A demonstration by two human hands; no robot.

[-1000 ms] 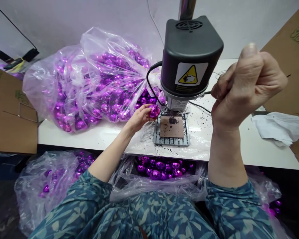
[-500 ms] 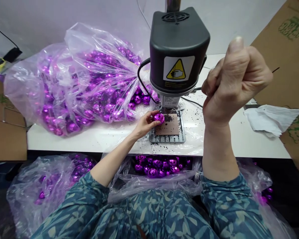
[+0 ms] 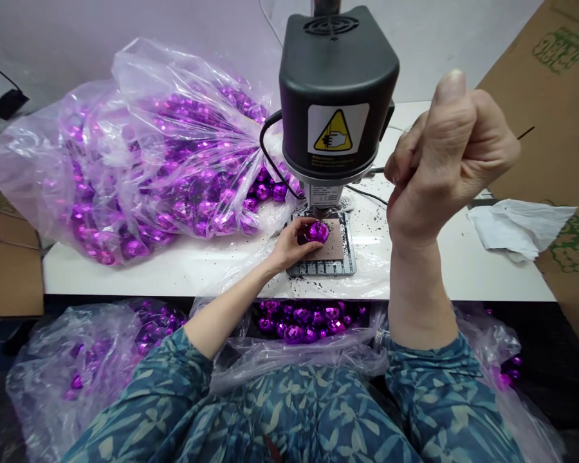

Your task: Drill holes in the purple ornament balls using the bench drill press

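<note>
My left hand [image 3: 289, 244] pinches a shiny purple faceted bauble [image 3: 317, 231] between thumb and fingers. The bauble is over a brown square board [image 3: 335, 247] on the slotted metal base [image 3: 350, 260] of a small drill press [image 3: 338, 83], right below its chuck [image 3: 321, 212]. My right hand [image 3: 444, 161] is raised beside the press head, closed into a fist with the thumb uppermost. Whatever the fist grips is hidden; a thin dark rod end shows past its right side. Dark shavings lie scattered around the base.
A big clear bag of purple baubles [image 3: 174, 161] fills the table's left side. More baubles [image 3: 299, 321] lie in plastic below the front edge. A crumpled white cloth [image 3: 516, 225] lies at right, by a large cardboard sheet [image 3: 560, 128]. Cartons [image 3: 12, 257] stand left.
My left hand has moved the bauble to the right, from the board's left edge to under the chuck. My right fist stays raised. The whole view has shifted slightly.
</note>
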